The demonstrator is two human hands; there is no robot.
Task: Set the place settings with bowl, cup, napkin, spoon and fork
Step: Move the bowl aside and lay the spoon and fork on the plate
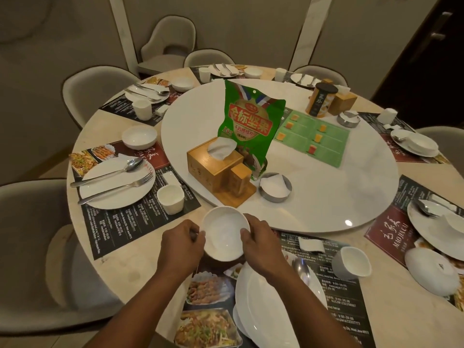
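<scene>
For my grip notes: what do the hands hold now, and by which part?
Both hold one white bowl by its rim: the left hand on its left side, the right hand on its right side.

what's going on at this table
A person is setting a round dining table. The left hand and right hand grip a white bowl by its rim over the near placemat, just beyond the plate. A spoon lies on that plate and a cup stands to its right. The neighbouring setting on the left looks complete.
</scene>
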